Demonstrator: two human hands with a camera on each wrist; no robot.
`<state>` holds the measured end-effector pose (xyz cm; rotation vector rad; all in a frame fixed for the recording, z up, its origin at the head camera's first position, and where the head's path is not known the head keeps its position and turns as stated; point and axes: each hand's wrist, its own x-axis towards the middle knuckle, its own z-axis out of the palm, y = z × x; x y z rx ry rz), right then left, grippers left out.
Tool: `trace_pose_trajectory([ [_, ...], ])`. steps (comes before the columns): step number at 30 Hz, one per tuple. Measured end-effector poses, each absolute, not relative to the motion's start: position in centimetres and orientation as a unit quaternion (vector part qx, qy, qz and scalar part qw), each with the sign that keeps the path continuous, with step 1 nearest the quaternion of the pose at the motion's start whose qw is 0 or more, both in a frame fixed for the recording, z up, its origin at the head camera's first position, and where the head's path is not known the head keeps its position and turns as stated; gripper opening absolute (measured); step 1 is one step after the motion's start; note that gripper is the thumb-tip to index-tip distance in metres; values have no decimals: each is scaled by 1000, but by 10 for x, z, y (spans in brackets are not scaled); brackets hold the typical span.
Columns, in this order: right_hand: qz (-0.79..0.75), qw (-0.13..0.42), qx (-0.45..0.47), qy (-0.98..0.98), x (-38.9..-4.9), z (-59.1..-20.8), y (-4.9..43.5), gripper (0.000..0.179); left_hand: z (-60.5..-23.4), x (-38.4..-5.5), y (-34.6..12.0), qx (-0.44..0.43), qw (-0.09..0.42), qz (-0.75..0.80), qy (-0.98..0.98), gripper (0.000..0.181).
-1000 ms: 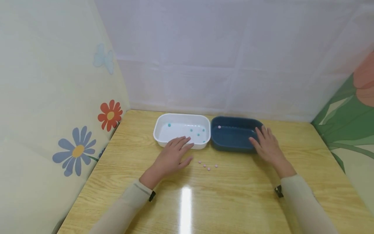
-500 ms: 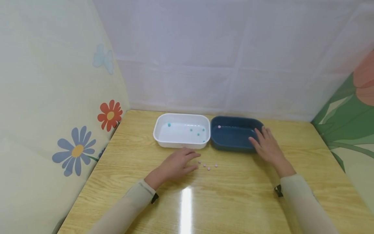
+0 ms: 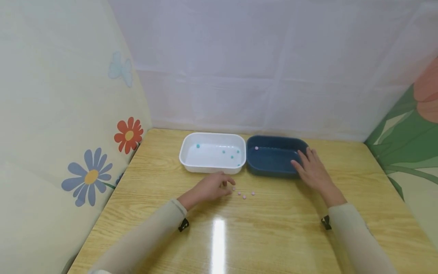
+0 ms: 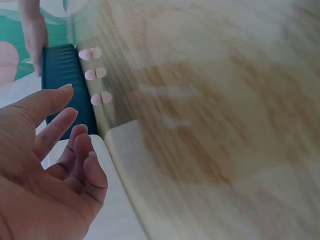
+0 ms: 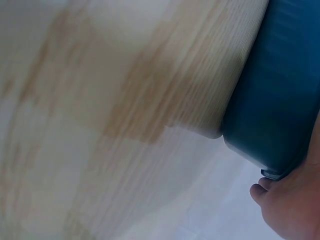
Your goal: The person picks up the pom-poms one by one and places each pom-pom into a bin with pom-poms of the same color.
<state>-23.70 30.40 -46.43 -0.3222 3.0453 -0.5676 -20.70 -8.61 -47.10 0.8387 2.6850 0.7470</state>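
My left hand hovers low over the table in front of the white tray, beside several small pink balls. One pink ball lies right at its fingertips. In the left wrist view thumb and index finger stand apart, the other fingers loosely bent. My right hand rests on the right end of the dark blue tray, fingers spread over its rim. The right wrist view shows that hand at the tray's corner, most fingers hidden.
Small green balls lie in the white tray and a pink ball in the blue one. Both trays stand side by side on the wooden table, before a white cloth backdrop. Flower-printed panels flank the table.
My left hand has come from the white tray's front rim toward me and right, down to the pink balls, its fingers bending more. The right hand has stayed on the blue tray.
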Motion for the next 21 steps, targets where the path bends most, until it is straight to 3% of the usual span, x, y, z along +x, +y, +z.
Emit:
trace_pose_trajectory([
  [11,-187,13,-109,976,-237,-465,304,79,-478,-216,-81,264,158,279,910,21],
  [21,-187,18,-107,976,-238,-465,305,79,-484,-222,-77,290,139,268,908,13],
])
